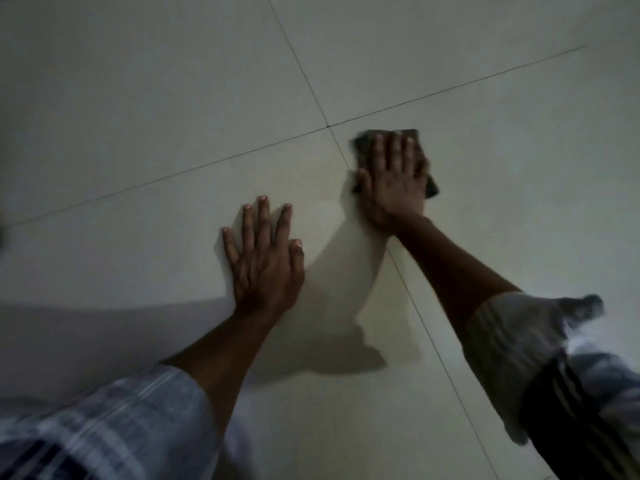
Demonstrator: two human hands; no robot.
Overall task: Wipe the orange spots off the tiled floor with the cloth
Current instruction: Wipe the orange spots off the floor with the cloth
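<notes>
Dark cloth (367, 147) lies flat on the floor (138, 98) under the right hand (394, 178), fingers straight. The left hand (265, 261) rests flat, fingers spread.

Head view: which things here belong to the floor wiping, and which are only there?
Belong to the job:
- dark cloth, flat on the floor
- right hand, pressing the cloth with straight fingers
- tiled floor; no orange spots can be made out

Only there:
- left hand, flat on a tile, holding nothing
- rolled sleeves
</notes>
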